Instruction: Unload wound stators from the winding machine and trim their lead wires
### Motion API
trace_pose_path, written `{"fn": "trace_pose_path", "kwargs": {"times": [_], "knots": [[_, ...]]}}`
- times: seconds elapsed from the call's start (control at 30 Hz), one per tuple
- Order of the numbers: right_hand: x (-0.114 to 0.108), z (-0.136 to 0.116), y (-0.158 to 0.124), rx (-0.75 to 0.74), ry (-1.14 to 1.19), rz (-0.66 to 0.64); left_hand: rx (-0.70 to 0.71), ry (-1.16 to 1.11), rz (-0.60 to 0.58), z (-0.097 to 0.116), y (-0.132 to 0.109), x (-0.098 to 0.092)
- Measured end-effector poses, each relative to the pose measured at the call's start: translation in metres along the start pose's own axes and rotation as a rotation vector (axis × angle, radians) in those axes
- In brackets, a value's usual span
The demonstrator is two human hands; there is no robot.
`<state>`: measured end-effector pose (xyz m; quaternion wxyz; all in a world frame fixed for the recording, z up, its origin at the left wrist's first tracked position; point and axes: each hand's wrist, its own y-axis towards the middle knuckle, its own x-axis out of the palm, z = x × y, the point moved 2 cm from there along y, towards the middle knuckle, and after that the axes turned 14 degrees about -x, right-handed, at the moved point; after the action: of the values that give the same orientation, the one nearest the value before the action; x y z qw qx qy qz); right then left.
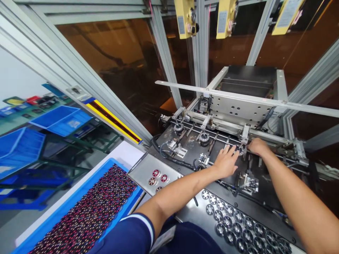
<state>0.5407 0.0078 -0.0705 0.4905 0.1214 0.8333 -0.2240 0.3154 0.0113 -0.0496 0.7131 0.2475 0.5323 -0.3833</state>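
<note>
Small round coil part [239, 150] at the machine's right-hand fixture [245, 135], far from the blue bin [52, 220] of coils at near left. Touched by the splayed fingertips of the left hand [226, 163]; right hand [257, 146] curled just beyond, grip impossible to tell. Probably being seated; calls for level, steady pressure.

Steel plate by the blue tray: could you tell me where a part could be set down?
The steel plate is bare left of its three coils; white tabletop shows behind the blue tray. Fixtures crowd around the left hand and right hand.
</note>
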Motion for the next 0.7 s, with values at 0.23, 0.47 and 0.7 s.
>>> {"fn": "trace_pose_path", "kwargs": {"times": [0.23, 0.47, 0.7], "knots": [[0.021, 0.002, -0.029, 0.052, 0.324, 0.004, 0.033, 0.098, -0.094, 0.004, 0.011, -0.003], [0.024, -0.012, -0.033, 0.061, 0.399, 0.095, 0.051, 0.142, -0.188, 0.003, 0.014, -0.014], [-0.037, 0.006, -0.147, 0.011, 0.157, 0.255, 0.193, 0.079, -0.224, 0.013, 0.008, -0.044]]}}
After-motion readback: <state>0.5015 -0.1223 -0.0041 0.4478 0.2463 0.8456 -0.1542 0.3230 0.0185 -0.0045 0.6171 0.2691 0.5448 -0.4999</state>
